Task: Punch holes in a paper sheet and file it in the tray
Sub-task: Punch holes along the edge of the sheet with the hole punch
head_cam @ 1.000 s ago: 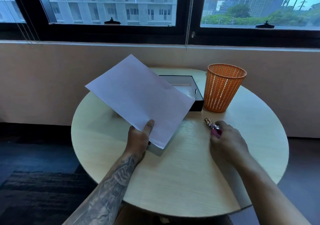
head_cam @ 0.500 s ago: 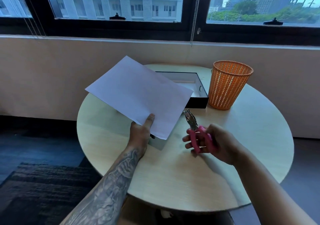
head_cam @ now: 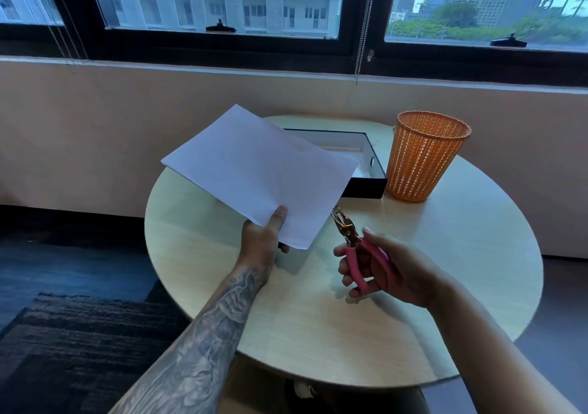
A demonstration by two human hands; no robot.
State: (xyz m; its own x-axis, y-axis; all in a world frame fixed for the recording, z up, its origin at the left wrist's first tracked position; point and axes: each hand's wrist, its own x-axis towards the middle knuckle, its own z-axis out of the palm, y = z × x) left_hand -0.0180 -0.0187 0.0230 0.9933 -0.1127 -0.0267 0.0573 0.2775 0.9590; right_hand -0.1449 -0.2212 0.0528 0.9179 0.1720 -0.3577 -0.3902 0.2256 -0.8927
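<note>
My left hand (head_cam: 264, 238) pinches the near corner of a white paper sheet (head_cam: 254, 171), holding it tilted above the round table. My right hand (head_cam: 385, 267) grips a pink-handled hole punch (head_cam: 356, 248) by its handles; the metal jaws point up and left, just beside the sheet's right edge and apart from it. A black tray (head_cam: 370, 187) with a white inside lies behind the sheet, which hides its left part.
An orange mesh basket (head_cam: 423, 155) stands upright at the tray's right side. The pale wooden round table (head_cam: 318, 324) sits against a beige wall under windows. A dark rug (head_cam: 73, 343) lies on the floor to the left.
My right hand picked the pink punch up off the table and swung it left, bringing its jaws close to the sheet's right edge. My left hand kept hold of the sheet.
</note>
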